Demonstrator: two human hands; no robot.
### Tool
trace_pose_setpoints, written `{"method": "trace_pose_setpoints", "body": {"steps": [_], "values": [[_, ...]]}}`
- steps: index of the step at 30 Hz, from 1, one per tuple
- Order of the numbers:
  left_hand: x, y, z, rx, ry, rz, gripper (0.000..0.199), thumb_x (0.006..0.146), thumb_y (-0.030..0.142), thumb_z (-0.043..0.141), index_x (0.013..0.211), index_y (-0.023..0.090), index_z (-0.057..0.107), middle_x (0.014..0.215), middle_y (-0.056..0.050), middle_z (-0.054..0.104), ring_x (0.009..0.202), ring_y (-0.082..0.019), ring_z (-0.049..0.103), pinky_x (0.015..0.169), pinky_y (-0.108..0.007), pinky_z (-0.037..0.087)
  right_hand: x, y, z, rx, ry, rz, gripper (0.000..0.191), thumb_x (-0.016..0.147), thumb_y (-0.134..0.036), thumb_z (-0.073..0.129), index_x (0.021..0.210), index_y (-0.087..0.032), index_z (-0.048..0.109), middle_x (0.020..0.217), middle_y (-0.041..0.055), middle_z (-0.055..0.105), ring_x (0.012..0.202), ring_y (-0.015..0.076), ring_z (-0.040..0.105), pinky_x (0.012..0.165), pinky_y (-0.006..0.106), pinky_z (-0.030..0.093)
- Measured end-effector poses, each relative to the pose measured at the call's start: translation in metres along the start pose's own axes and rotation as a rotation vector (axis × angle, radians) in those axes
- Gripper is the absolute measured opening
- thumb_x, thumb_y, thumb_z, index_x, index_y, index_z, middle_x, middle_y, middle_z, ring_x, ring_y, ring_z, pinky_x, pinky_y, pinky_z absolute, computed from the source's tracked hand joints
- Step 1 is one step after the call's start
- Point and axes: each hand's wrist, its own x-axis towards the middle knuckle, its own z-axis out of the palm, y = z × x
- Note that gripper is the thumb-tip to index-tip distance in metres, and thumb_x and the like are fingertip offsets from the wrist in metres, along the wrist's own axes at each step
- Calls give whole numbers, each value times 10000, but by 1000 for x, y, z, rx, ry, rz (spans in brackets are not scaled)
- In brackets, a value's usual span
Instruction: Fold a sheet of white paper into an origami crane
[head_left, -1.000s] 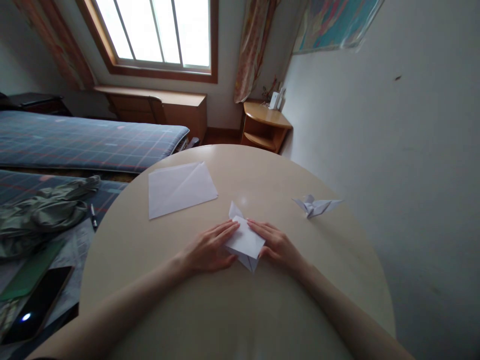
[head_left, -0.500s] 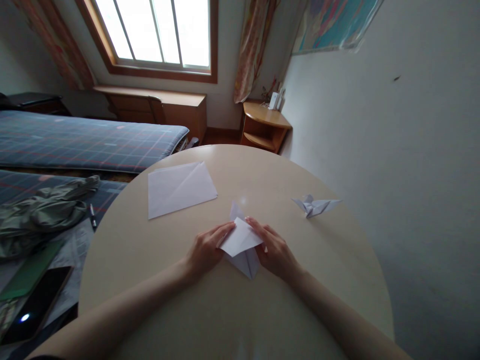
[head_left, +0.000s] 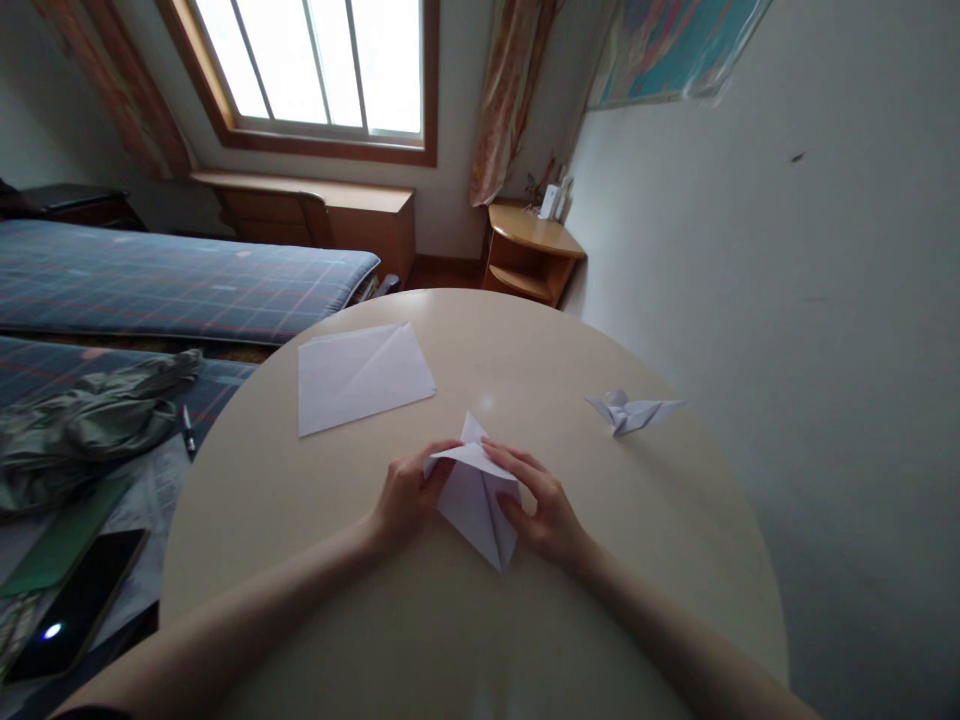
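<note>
Paper (head_left: 466,508) folded into a pointed shape lies between two hands on the counter (head_left: 337,620), roughly midway between its left and right edges, probably so both can reach it evenly. One narrow tip points to the far edge, a broader one towards the person's side. The left hand (head_left: 411,497) is half curled, its thumb and fingers closed around the left corner of the raised flap, seemingly to steady it. The right hand (head_left: 544,508) is arched, fingertips on the flap's right side and thumb against the paper's right edge, a small gap between them; this grip likely stops the layers sliding. White sheets (head_left: 360,385) lie near the far-left edge and a folded bird (head_left: 630,413) sits near the right edge, both well apart from the hands, presumably to leave working room.
</note>
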Motion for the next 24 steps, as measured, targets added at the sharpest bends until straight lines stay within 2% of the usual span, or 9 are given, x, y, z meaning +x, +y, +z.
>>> {"method": "trace_pose_setpoints", "body": {"steps": [4, 8, 12, 15, 18, 24], "values": [[1, -1, 1, -48, 11, 1, 307, 896, 302, 401, 981, 140, 648, 925, -70, 708, 730, -151, 650, 640, -206, 476, 2, -5, -2, 86, -73, -31, 481, 857, -213, 454, 1333, -263, 408, 1357, 66, 456, 1247, 227, 406, 1018, 423, 364], [2, -1, 2, -2, 40, -38, 356, 907, 327, 369, 943, 131, 665, 767, -57, 709, 598, -142, 623, 545, -204, 453, 2, -6, -2, 154, -113, 12, 477, 894, -374, 427, 1349, -237, 393, 1365, 86, 446, 1258, 240, 393, 1032, 431, 334], [2, 0, 3, 59, 75, -34, 371, 906, 345, 368, 899, 128, 668, 707, -52, 697, 567, -141, 609, 528, -206, 447, -1, -2, 1, 209, -38, 84, 447, 927, -460, 296, 1250, -253, 524, 1309, 85, 511, 1220, 243, 442, 1024, 450, 322], [0, 0, 4, 89, 88, -2, 371, 908, 344, 369, 870, 127, 667, 700, -56, 699, 557, -137, 610, 522, -201, 447, -2, -2, 3, 288, 14, 192, 447, 880, -517, 394, 1220, -271, 550, 1249, 84, 562, 1149, 256, 506, 975, 439, 375], [-1, 0, 5, 110, 82, 45, 373, 915, 335, 365, 850, 123, 664, 669, -53, 695, 533, -131, 610, 506, -193, 444, -2, -5, 4, 374, -13, 302, 588, 794, -591, 493, 1281, -262, 485, 1203, 96, 578, 1075, 263, 548, 933, 430, 412], [-2, -1, 4, 93, 63, 182, 340, 924, 321, 365, 913, 132, 648, 798, -68, 718, 628, -136, 658, 566, -188, 488, -1, -6, 12, 450, -49, 410, 675, 730, -562, 603, 1311, -258, 437, 1280, 108, 498, 1168, 271, 470, 993, 451, 363]]}}
